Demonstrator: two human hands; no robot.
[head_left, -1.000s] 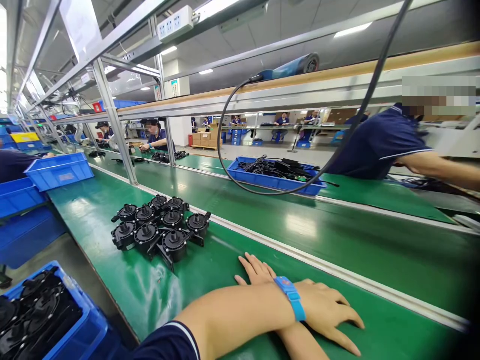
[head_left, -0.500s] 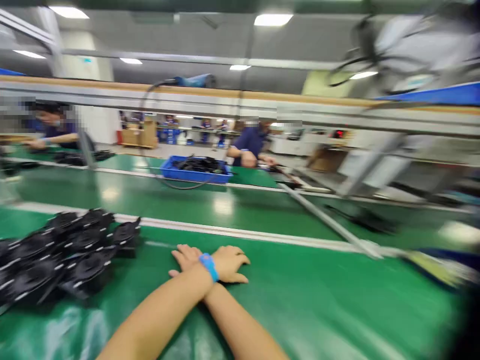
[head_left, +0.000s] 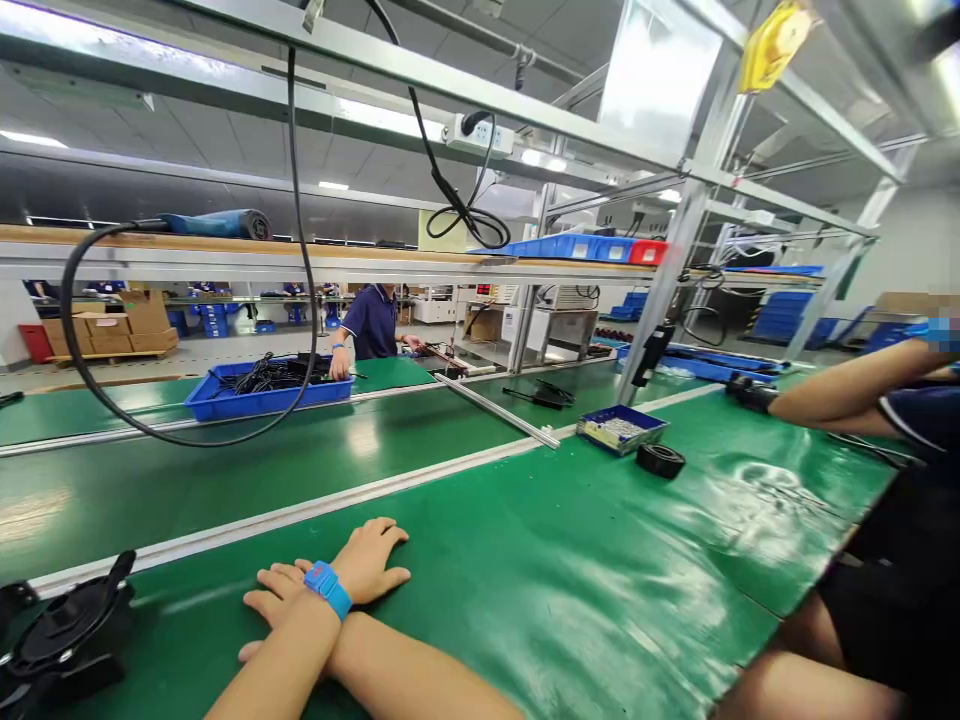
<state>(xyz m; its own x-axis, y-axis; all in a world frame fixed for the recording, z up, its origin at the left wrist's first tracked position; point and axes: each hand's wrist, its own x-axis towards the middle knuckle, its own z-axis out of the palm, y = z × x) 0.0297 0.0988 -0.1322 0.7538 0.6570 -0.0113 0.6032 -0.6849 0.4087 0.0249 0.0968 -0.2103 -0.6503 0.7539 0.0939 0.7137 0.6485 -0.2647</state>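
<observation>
My forearms cross over the green work surface (head_left: 465, 560), the left one on top of the right. My left hand (head_left: 369, 562), with a blue wristband (head_left: 328, 590) at its wrist, points to the right; its fingers are stretched out and hold nothing. Underneath, my right hand (head_left: 271, 598) reaches to the left with spread fingers, partly covered by the left wrist. It is empty too. Nearest to the hands, at the lower left, lies a black round plastic part (head_left: 71, 630) with silver screws, cut off by the frame's edge.
A blue box of small pieces (head_left: 622, 428) and a black roll of tape (head_left: 660, 460) lie to the right. Across the line stands a blue tray of black cables (head_left: 262, 385), with a co-worker (head_left: 375, 322) beside it. Another person's arm (head_left: 840, 385) leans in at right. A cable (head_left: 300, 200) hangs overhead.
The view has swung to the right, bringing the box, the tape roll and the person at right into clearer sight. Most black parts have left the view. My hands stay crossed.
</observation>
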